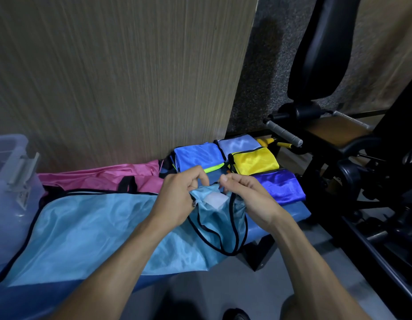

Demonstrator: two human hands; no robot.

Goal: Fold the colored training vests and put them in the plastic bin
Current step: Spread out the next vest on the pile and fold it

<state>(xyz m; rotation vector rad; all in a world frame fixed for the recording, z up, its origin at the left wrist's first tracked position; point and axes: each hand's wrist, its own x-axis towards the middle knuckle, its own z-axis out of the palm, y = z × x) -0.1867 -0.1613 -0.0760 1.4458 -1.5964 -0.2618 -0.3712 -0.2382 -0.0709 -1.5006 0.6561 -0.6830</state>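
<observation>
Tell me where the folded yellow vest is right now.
In the head view the yellow vest lies folded on the blue bench, right of centre, between the pale blue vest behind it and the dark blue vest in front.

The plastic bin (9, 192) at the desk's left end is cut off by the picture's left edge. The pink vest (103, 175) lies partly hidden under the light blue vest (85, 232), whose collar edge disappears inside both hands' curled fingers. The stack beneath the folded blue vest (195, 155) is too covered to tell apart.
</observation>
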